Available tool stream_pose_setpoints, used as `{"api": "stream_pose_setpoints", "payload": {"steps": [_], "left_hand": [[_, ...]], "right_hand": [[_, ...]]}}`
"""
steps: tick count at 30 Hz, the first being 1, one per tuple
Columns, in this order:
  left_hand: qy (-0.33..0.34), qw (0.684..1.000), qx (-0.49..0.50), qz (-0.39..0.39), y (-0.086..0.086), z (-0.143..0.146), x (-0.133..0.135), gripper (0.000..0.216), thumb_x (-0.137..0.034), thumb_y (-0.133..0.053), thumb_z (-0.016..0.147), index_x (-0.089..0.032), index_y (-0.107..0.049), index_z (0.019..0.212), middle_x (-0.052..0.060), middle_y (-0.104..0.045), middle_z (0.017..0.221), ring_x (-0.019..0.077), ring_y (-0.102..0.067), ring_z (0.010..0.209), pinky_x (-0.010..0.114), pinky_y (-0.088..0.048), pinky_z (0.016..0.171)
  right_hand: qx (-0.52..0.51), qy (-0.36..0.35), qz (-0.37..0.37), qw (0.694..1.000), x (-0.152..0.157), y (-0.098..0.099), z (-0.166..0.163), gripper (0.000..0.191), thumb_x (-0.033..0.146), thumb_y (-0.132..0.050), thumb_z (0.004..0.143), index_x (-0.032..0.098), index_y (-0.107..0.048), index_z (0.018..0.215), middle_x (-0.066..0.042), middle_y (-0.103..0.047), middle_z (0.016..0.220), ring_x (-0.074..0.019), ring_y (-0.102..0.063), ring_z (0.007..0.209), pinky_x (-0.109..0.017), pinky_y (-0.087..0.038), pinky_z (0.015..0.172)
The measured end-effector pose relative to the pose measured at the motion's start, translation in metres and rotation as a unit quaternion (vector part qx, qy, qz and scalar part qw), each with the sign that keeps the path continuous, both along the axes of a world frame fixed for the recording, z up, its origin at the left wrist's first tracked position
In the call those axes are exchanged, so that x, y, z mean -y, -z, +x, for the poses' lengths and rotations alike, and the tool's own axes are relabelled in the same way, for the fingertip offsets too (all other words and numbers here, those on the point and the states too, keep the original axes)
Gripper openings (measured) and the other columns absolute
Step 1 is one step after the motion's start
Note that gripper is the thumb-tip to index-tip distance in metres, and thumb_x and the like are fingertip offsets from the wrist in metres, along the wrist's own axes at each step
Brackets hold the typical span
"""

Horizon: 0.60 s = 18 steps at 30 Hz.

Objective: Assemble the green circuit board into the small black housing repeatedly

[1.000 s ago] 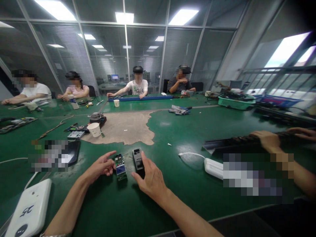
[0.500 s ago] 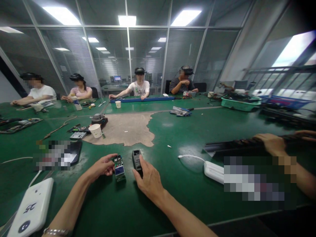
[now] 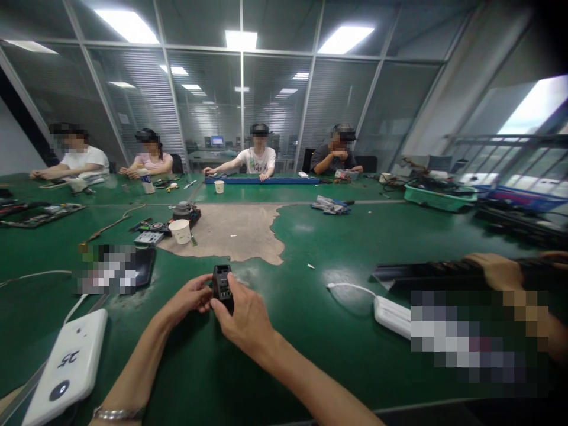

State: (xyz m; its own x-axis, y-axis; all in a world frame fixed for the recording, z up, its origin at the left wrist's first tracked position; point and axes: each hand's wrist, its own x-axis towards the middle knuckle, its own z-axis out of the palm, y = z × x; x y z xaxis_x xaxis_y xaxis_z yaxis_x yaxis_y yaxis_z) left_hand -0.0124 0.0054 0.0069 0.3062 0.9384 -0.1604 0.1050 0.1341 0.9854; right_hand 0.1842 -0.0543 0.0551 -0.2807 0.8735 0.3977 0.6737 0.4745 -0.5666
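A small black box-shaped housing (image 3: 222,284) stands over the spot where the green circuit board lay; the board itself is hidden. My right hand (image 3: 243,316) grips the housing from the right and behind, fingers wrapped round it. My left hand (image 3: 189,299) pinches at its left side, fingertips curled against it. Both hands meet just above the green table mat (image 3: 310,331), near its front middle.
A white power bank (image 3: 66,367) lies at the near left, with a dark tablet (image 3: 142,266) and a paper cup (image 3: 181,231) beyond it. A white power strip (image 3: 393,315) sits to the right. Another person's hand (image 3: 499,269) rests on a long black rail (image 3: 417,275). Several people sit at the far side.
My right hand has carried the black housing leftwards onto the circuit board, which is now covered. My left hand stays at the board's left side. The view has shifted slightly.
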Motion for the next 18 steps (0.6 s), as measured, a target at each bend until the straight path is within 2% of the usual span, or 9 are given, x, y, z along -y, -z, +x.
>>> {"api": "stream_pose_setpoints", "payload": {"steps": [5, 12, 18], "left_hand": [[-0.012, 1.0, 0.013, -0.014, -0.001, 0.0, -0.001, 0.058, -0.029, -0.06, 0.079, -0.013, -0.045, 0.132, -0.002, -0.059, 0.063, 0.0085, -0.052, 0.046, 0.017, -0.037, 0.043], [-0.037, 0.998, -0.019, -0.047, -0.007, -0.001, 0.002, 0.065, -0.034, -0.053, 0.084, -0.01, -0.032, 0.141, 0.0, -0.062, 0.059, 0.0104, -0.054, 0.044, 0.019, -0.039, 0.043], [-0.027, 0.998, -0.041, -0.044, -0.012, 0.002, 0.003, 0.063, -0.037, -0.055, 0.084, -0.013, -0.036, 0.14, -0.001, -0.061, 0.059, 0.01, -0.054, 0.045, 0.019, -0.041, 0.044]], "right_hand": [[0.061, 0.005, 0.0, 0.998, -0.001, 0.008, -0.01, 0.061, 0.043, -0.05, 0.089, 0.011, -0.036, 0.139, -0.015, -0.063, 0.108, -0.028, -0.062, 0.095, -0.039, -0.048, 0.081], [0.139, -0.004, -0.036, 0.99, 0.002, 0.016, -0.004, 0.063, 0.049, -0.054, 0.086, 0.015, -0.038, 0.136, -0.014, -0.064, 0.101, -0.029, -0.063, 0.087, -0.04, -0.048, 0.074], [0.114, -0.041, -0.01, 0.993, -0.005, 0.027, 0.004, 0.074, 0.054, -0.054, 0.085, 0.015, -0.029, 0.143, -0.015, -0.061, 0.108, -0.0293, -0.06, 0.096, -0.041, -0.047, 0.081]]}}
